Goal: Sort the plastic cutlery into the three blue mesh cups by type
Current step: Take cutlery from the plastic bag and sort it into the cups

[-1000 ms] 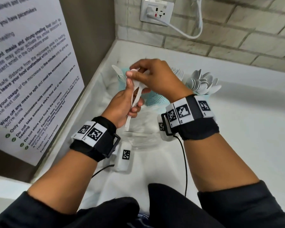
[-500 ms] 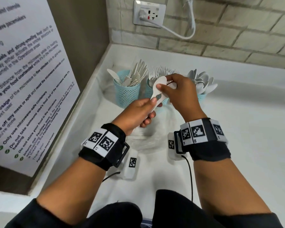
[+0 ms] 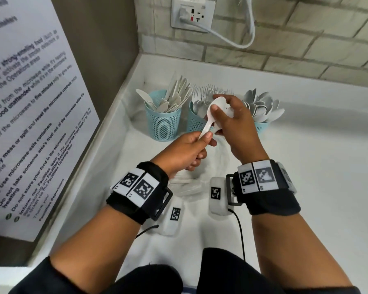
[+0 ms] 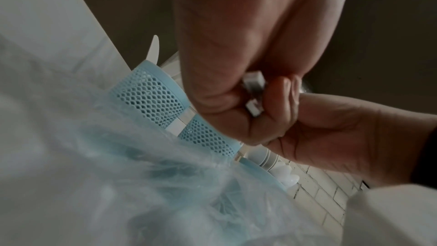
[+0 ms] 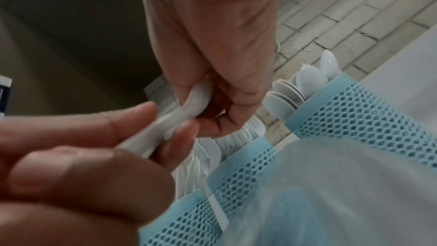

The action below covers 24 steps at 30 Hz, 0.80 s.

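Note:
Three blue mesh cups stand in a row at the back of the counter. The left cup [image 3: 164, 124] holds knives, the middle cup [image 3: 194, 123] forks, and the right cup [image 3: 261, 126] spoons. My left hand [image 3: 189, 149] grips the handles of a small bunch of white cutlery [image 4: 254, 93] in front of the middle cup. My right hand [image 3: 234, 126] pinches the bowl of a white spoon [image 3: 219, 102] at the top of that bunch, thumb on its inner face. In the right wrist view the spoon bowl [image 5: 197, 98] sits between thumb and curled fingers.
A crumpled clear plastic bag [image 3: 191, 185] lies on the white counter under my hands. A notice board [image 3: 30, 115] closes the left side and a brick wall with a socket [image 3: 192, 14] and white cable the back. Bare counter [image 3: 317, 166] extends to the right.
Both hands have shifted right, from over the knife cup to in front of the fork cup. My right hand now pinches a spoon's bowl, and the left hand still grips the handles.

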Tool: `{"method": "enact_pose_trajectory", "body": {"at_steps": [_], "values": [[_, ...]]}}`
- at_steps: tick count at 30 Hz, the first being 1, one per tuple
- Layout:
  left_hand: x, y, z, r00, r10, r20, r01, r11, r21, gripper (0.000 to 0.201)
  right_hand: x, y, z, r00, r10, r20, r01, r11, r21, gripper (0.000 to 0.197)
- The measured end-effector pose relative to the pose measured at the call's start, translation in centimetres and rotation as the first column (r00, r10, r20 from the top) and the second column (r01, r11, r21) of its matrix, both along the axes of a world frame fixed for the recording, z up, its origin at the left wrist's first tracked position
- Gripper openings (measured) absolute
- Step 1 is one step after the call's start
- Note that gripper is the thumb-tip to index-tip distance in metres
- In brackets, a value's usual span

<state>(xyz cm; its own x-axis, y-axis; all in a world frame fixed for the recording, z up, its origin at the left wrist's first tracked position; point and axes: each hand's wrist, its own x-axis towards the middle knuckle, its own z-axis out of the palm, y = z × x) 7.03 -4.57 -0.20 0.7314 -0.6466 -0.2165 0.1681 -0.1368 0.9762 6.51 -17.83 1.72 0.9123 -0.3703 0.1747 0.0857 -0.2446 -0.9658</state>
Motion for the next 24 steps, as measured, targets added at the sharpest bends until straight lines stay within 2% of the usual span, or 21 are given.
{"method": "enact_pose_trajectory", "body": {"at_steps": [4,7,11,14,15,17,19,21,24], "values": [[-0.1,-0.1,0.1,0.999,-0.032,0.002,0.032,0.999,0.018,0.031,-0.4,0.1,0.3,0.994,0.105,0.034,-0.11,0.98,0.168,0.019],[-0.1,-0.2,0.2,0.999,-0.049,-0.009,0.049,0.999,0.005,0.03,-0.5,-0.1,0.4,0.993,0.085,0.083,-0.096,0.985,0.141,0.016],[0.0,0.2,-0.3,1.0,-0.023,-0.006,0.023,0.999,0.026,0.028,-0.1,-2.7,1.6,0.974,-0.137,0.178,0.105,0.978,0.182,0.016],[0.0,0.6,-1.1,0.994,-0.035,0.108,0.012,0.979,0.201,0.027,-0.2,-5.7,3.8,0.881,-0.369,0.296,0.33,0.928,0.175,0.017],[0.1,0.7,-1.4,0.981,-0.076,0.18,0.019,0.954,0.299,0.027,-0.3,-6.5,4.6,0.83,-0.432,0.352,0.399,0.902,0.165,0.017],[0.3,0.9,-2.2,0.922,-0.22,0.317,0.026,0.856,0.517,0.03,-0.4,-7.8,5.8,0.726,-0.51,0.462,0.509,0.849,0.139,0.016],[0.2,0.9,-2.8,0.868,-0.332,0.37,0.015,0.761,0.649,0.031,-0.4,-8.5,6.4,0.652,-0.536,0.536,0.581,0.808,0.101,0.012],[0.0,0.8,-3.2,0.837,-0.411,0.36,0.015,0.676,0.737,0.036,0.0,-8.9,6.3,0.617,-0.531,0.581,0.622,0.781,0.055,0.01],[-0.2,0.9,-3.5,0.813,-0.497,0.303,0.042,0.569,0.821,0.045,0.6,-8.9,5.4,0.619,-0.491,0.613,0.643,0.765,-0.035,0.009]]}}
